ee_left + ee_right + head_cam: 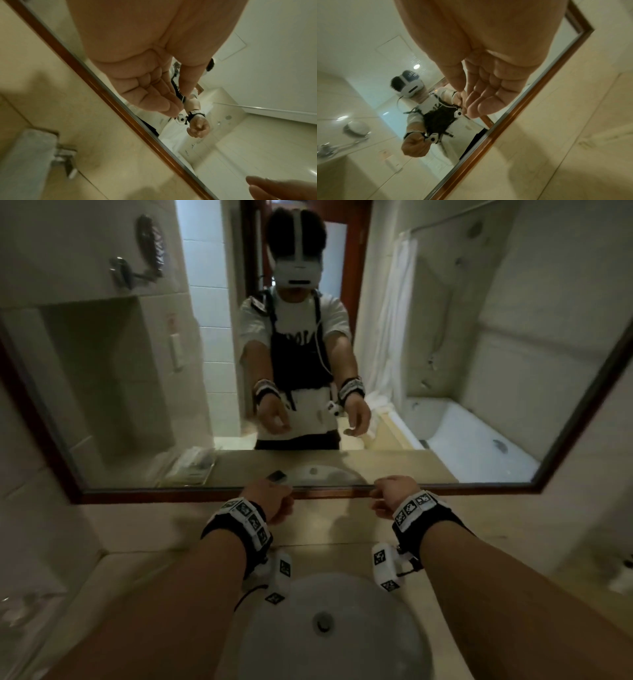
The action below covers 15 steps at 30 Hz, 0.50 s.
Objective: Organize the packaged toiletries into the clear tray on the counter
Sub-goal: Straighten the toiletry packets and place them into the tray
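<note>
Both my hands hang in the air above the sink, just short of the mirror. My left hand has loosely curled fingers and holds nothing; its bare palm shows in the left wrist view. My right hand is also loosely curled and holds nothing, as its palm shows in the right wrist view. A clear tray with packets appears only as a reflection at the mirror's lower left. I see no packaged toiletry near either hand.
A round white sink lies below my forearms in a beige counter. The faucet stands just beyond my left hand. The wood-framed mirror closes off the back. Something clear and blurred sits at the counter's far left.
</note>
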Each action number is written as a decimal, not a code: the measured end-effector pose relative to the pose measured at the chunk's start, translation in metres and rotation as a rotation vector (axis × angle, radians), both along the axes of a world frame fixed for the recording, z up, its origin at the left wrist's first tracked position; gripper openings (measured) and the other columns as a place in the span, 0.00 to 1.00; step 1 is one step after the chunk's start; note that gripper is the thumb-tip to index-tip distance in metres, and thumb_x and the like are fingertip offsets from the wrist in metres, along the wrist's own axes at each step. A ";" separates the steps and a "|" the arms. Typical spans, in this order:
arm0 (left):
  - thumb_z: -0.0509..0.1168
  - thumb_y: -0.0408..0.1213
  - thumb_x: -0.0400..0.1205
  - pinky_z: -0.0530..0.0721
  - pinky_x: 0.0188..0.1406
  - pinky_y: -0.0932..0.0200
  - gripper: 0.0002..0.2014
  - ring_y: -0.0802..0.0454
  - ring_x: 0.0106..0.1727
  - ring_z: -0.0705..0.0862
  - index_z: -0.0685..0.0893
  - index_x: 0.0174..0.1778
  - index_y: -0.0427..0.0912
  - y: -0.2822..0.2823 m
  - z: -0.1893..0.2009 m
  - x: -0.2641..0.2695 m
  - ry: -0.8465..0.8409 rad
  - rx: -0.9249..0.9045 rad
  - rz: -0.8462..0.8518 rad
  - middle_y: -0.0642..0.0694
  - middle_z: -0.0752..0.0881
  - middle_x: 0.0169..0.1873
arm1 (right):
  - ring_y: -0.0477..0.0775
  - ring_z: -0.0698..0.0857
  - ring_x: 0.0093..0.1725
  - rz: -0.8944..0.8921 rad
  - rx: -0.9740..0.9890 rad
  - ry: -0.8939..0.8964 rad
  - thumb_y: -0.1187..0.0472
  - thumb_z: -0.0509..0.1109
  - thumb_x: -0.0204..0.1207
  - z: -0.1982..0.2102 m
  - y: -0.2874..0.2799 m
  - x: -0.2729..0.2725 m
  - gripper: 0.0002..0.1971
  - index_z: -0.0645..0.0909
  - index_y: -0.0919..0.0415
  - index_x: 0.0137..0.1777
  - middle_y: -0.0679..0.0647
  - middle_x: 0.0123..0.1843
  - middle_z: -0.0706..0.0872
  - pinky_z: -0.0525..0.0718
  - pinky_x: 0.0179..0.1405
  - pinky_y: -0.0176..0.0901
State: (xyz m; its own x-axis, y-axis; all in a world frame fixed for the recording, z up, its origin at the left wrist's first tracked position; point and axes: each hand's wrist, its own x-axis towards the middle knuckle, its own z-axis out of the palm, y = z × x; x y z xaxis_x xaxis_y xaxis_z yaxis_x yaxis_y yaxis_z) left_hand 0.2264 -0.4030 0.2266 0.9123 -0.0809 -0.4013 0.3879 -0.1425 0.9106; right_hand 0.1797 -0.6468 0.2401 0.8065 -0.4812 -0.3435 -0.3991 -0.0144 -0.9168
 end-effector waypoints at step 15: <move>0.61 0.33 0.87 0.66 0.28 0.58 0.08 0.49 0.29 0.74 0.75 0.61 0.43 -0.216 -0.064 -0.016 0.207 -0.094 -0.301 0.41 0.78 0.33 | 0.61 0.90 0.38 -0.354 0.014 0.123 0.62 0.65 0.83 -0.077 -0.200 -0.087 0.08 0.83 0.65 0.56 0.61 0.46 0.90 0.87 0.33 0.48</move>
State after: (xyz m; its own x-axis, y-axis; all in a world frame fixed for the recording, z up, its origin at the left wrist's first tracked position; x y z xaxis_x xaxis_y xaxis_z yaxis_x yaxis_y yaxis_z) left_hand 0.2100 -0.6186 0.1630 0.7422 -0.3785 -0.5531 0.5188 -0.1979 0.8317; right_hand 0.0926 -0.8465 0.1628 0.5436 -0.7173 -0.4359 -0.4843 0.1561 -0.8609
